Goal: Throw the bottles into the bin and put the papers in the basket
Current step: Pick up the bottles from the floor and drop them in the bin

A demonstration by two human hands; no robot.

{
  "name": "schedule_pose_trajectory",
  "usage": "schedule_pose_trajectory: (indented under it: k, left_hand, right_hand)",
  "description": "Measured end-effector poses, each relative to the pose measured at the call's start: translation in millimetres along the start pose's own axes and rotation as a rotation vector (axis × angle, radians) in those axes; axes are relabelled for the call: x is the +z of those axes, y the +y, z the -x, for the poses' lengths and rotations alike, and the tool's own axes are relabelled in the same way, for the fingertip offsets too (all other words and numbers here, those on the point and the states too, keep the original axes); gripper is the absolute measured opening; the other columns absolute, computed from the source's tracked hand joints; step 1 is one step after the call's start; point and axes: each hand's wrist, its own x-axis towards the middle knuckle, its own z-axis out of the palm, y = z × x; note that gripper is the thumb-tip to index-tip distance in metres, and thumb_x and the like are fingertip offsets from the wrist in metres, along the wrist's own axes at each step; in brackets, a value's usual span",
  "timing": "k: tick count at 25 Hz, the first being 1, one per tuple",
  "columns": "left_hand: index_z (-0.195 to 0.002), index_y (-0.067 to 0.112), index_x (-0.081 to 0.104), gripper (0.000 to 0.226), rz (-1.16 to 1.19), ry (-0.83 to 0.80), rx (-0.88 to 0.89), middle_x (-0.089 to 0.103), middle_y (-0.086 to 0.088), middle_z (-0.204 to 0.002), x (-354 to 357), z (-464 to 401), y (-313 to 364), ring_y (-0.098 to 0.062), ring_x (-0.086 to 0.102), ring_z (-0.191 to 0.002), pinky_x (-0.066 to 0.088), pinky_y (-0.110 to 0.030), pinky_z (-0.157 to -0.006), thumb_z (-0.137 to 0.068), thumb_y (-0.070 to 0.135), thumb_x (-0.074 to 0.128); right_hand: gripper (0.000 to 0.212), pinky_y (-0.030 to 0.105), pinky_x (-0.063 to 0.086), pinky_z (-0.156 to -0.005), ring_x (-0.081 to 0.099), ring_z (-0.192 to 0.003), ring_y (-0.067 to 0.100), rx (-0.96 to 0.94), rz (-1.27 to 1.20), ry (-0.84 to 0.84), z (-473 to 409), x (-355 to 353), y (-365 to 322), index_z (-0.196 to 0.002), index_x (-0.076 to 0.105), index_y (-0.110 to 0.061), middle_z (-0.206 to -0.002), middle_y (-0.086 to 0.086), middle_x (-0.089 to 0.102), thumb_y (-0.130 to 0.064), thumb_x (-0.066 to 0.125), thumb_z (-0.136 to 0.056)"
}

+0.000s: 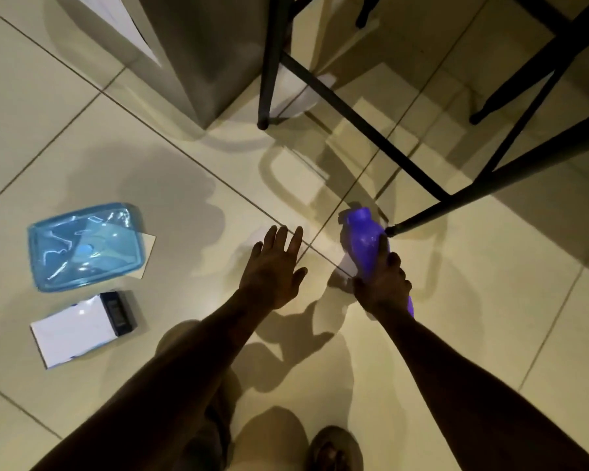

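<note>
My right hand (383, 287) grips a purple plastic bottle (363, 237) around its body, neck pointing away from me, just above the tiled floor beside a black chair foot. My left hand (274, 266) hovers over the floor to the left of the bottle, palm down, fingers spread, holding nothing. A white sheet of paper (69, 333) lies on the floor at the left. Another white paper (148, 248) pokes out from under a blue transparent lid. A pale paper (308, 93) lies farther off under the chair. No bin or basket is in view.
A blue transparent plastic lid (84, 246) lies on the floor at the left. A small black device (118, 311) rests beside the white sheet. Black chair legs (419, 178) cross the upper right. A grey cabinet (198, 52) stands at the top. My foot (334, 450) is at the bottom.
</note>
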Motion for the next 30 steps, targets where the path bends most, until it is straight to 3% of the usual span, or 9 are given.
schedule_pose_trajectory:
  k: [2,4,8,14,18,22,26,29,30]
  left_hand:
    - [-0.163,0.018,0.003,0.081,0.065,0.031,-0.012,0.017,-0.015,-0.168,0.5,-7.1,-11.4,-0.035,0.012,-0.156,0.029,-0.049,-0.121,-0.101,0.048,0.046]
    - [-0.163,0.018,0.006,0.080,0.093,0.090,-0.037,0.020,-0.015,-0.167,-7.9,-6.7,-14.1,-0.034,0.015,-0.156,0.031,-0.048,-0.118,-0.100,0.049,0.046]
    - [-0.163,0.019,0.013,0.078,0.179,0.179,-0.048,0.027,-0.015,-0.165,-38.4,7.0,-20.1,-0.034,0.022,-0.153,0.038,-0.047,-0.115,-0.099,0.052,0.046]
    - [-0.160,0.018,0.024,0.071,0.470,0.522,-0.130,0.035,-0.013,-0.159,-168.9,61.1,-51.6,-0.032,0.041,-0.141,0.046,-0.045,-0.108,-0.101,0.046,0.052]
    - [-0.155,0.023,0.033,0.062,0.690,0.783,-0.106,0.041,-0.002,-0.149,-265.2,99.2,-63.8,-0.019,0.063,-0.115,0.058,-0.038,-0.084,-0.100,0.036,0.059]
    - [-0.150,0.018,0.039,0.063,0.839,0.976,-0.066,0.046,0.001,-0.145,-354.9,122.0,-70.4,-0.010,0.066,-0.105,0.059,-0.031,-0.080,-0.095,0.028,0.066]
    - [-0.143,0.013,0.047,0.054,0.884,1.141,-0.001,0.055,0.000,-0.137,-425.6,118.0,-80.7,-0.008,0.065,-0.104,0.057,-0.023,-0.079,-0.095,0.030,0.066]
    - [-0.130,0.014,0.058,0.033,1.043,1.188,-0.015,0.066,0.002,-0.119,-470.9,94.9,-93.0,-0.017,0.069,-0.100,0.059,-0.030,-0.077,-0.102,0.031,0.055]
    - [-0.127,0.012,0.061,0.028,1.000,1.206,-0.029,0.067,0.000,-0.115,-482.0,83.1,-99.4,-0.017,0.068,-0.098,0.058,-0.028,-0.080,-0.104,0.027,0.051]
  right_hand:
    - [0.104,0.044,0.052,-0.089,0.063,-0.107,0.042,-0.008,-0.102,0.044,-7.8,1.4,-11.8,-0.158,0.006,-0.024,-0.129,0.018,0.056,-0.034,0.075,-0.082]
    - [0.098,0.035,0.047,-0.086,0.065,-0.109,0.039,-0.075,-0.227,0.030,-6.1,-3.4,-31.7,-0.158,0.017,-0.021,-0.131,0.014,0.062,-0.034,0.078,-0.082]
    - [0.092,0.033,0.051,-0.085,0.068,-0.105,0.032,-0.154,-0.407,-0.033,7.2,-10.7,-89.9,-0.152,0.030,-0.022,-0.131,0.005,0.064,-0.035,0.082,-0.078]
    - [0.085,0.041,0.061,-0.083,0.070,-0.097,0.017,-0.323,-0.632,-0.059,53.1,-95.3,-231.3,-0.144,0.040,-0.035,-0.125,-0.006,0.066,-0.049,0.082,-0.072]
    - [0.082,0.027,0.061,-0.077,0.066,-0.106,0.009,-0.520,-0.742,-0.065,91.3,-162.7,-307.7,-0.144,0.041,-0.040,-0.129,-0.013,0.062,-0.046,0.080,-0.072]
    - [0.076,0.016,0.055,-0.074,0.066,-0.109,0.008,-0.675,-0.769,-0.002,119.7,-231.7,-384.7,-0.143,0.043,-0.038,-0.131,-0.017,0.060,-0.048,0.080,-0.077]
    - [0.079,0.021,0.058,-0.079,0.066,-0.111,0.009,-0.792,-0.736,-0.007,121.1,-287.7,-438.3,-0.147,0.037,-0.040,-0.129,-0.017,0.061,-0.047,0.077,-0.078]
    - [0.075,0.033,0.061,-0.080,0.069,-0.106,0.013,-0.651,-0.881,-0.139,103.2,-322.8,-477.4,-0.140,0.048,-0.039,-0.126,-0.011,0.066,-0.044,0.080,-0.073]
    - [0.071,0.036,0.062,-0.081,0.071,-0.105,0.018,-0.564,-0.975,-0.178,94.4,-332.3,-489.9,-0.137,0.053,-0.036,-0.125,-0.006,0.068,-0.040,0.082,-0.073]
